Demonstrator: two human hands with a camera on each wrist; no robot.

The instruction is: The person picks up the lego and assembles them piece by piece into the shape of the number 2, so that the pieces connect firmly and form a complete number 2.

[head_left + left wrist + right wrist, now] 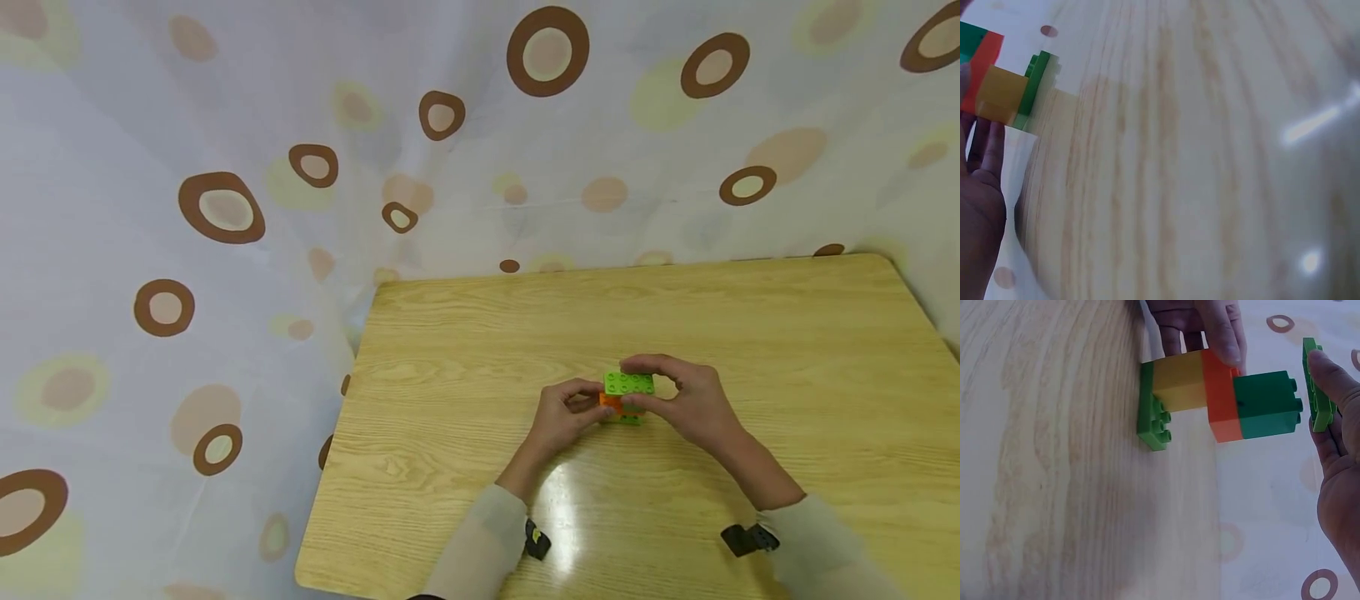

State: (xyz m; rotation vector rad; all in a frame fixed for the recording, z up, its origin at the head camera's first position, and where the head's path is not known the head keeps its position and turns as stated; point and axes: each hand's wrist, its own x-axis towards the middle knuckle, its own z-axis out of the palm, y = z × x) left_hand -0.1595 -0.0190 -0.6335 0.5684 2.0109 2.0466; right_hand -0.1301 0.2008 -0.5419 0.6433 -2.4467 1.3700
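Observation:
A stack of toy building bricks stands on the table. In the right wrist view it runs from a flat green base plate (1147,403) through a yellow brick (1179,381) and an orange brick (1221,394) to a dark green brick (1267,405). My left hand (561,418) holds the stack at the orange brick, thumb on the near side. Between thumb and fingers, my right hand (699,406) pinches a flat light green brick (628,383). That piece hangs just over the dark green brick's studs, with a small gap between them.
The wood-grained table (450,350) reaches out on all sides of the hands. A white curtain (285,250) with brown and beige rings hangs behind it and along its left side. Light glares off the tabletop between the forearms.

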